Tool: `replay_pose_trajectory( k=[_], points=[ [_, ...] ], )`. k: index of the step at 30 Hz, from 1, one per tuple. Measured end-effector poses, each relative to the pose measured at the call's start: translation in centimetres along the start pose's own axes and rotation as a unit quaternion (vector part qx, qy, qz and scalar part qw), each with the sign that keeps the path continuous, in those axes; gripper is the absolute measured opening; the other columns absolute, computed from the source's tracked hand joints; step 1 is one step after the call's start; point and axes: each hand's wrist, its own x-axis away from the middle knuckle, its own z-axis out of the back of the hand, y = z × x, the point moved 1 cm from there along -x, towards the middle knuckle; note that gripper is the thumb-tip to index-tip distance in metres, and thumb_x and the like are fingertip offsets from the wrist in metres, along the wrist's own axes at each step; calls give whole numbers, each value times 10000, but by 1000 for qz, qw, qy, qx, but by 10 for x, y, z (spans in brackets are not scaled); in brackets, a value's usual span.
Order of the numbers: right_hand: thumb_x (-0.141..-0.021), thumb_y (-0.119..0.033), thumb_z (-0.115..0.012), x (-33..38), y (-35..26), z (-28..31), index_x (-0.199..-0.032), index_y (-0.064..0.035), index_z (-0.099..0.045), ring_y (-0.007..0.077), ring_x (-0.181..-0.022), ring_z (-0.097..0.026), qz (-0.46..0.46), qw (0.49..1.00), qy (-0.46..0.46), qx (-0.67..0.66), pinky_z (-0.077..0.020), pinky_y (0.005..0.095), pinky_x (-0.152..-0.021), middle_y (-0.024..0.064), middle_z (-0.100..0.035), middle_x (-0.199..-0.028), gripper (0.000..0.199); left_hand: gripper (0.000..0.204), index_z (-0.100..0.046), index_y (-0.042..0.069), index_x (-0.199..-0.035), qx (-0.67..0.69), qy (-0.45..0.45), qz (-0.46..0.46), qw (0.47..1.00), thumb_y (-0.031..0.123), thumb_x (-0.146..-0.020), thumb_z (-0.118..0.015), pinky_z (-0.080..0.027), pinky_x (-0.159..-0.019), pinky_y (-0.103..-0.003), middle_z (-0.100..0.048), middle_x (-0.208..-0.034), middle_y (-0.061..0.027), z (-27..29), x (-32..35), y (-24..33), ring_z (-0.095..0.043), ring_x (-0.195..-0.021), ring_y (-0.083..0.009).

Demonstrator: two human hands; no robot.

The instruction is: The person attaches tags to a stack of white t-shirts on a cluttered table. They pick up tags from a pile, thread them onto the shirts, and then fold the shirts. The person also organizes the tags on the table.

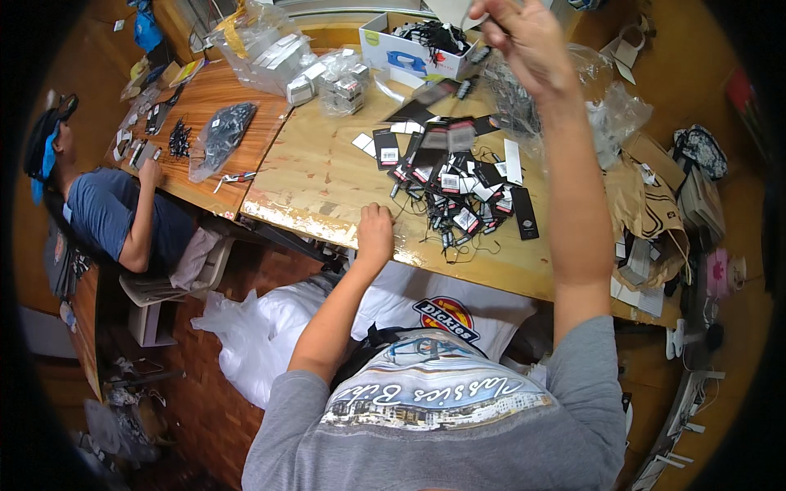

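1. While the right hand (pixel 524 37) is raised at the far side of the table (pixel 327 180), I can see its fingers pinched on something thin and dark. It's too small to tell what.
2. The left hand (pixel 375 233) is curled into a loose fist at the near edge of the table, knuckles resting on the wood, nothing in it that I can make out.
3. The pile of black tags (pixel 458 192) sits just right of that hand, cords tangled through it.
4. Far side: a white box (pixel 409 53) full of black bits, with clear plastic bags (pixel 270 45) to its left.
5. Far left, another person (pixel 106 204) sits at the next table.
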Motion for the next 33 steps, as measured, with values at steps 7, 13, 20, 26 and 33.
replay_pose_trajectory(
  k=[7,13,20,26,33],
  points=[
    [-767,-38,-498,59,-19,50,-1003,-58,-387,55,-533,-414,-140,968,-21,206,-299,149,-457,69,-549,-725,262,97,-497,-25,-727,226,16,45,973,71,-741,-496,-399,-526,-331,-538,-637,-167,68,-77,6,-530,-574,-288],
    [-739,26,-395,116,63,125,-941,-65,-395,78,-515,-410,-214,911,27,351,-321,201,-464,12,-468,-606,222,53,-519,-28,-713,292,18,-99,951,18,-740,-517,-382,-489,-209,-509,-567,-20,99,-148,64,-466,-518,-75],
    [-713,-25,-464,157,58,135,-839,1,-551,158,-586,-565,-241,830,130,486,-402,277,-475,99,-580,-648,156,69,-581,-4,-778,294,93,-108,945,12,-711,-577,-426,-520,-188,-595,-682,-35,126,-172,108,-526,-573,-63],
    [-796,-91,-467,165,27,153,-813,-7,-554,72,-532,-466,-151,958,203,137,-342,168,-451,40,-548,-686,122,92,-567,-12,-813,350,40,-171,920,11,-724,-555,-432,-550,-200,-588,-703,-44,140,-179,152,-532,-603,-75],
    [-794,-78,-489,152,4,104,-845,11,-557,101,-743,-509,-57,992,111,-2,-393,202,-655,103,-577,-884,123,139,-547,-25,-831,329,-71,-290,896,24,-704,-577,-451,-592,-223,-601,-750,-72,111,-171,222,-573,-666,-103]
  ],
)
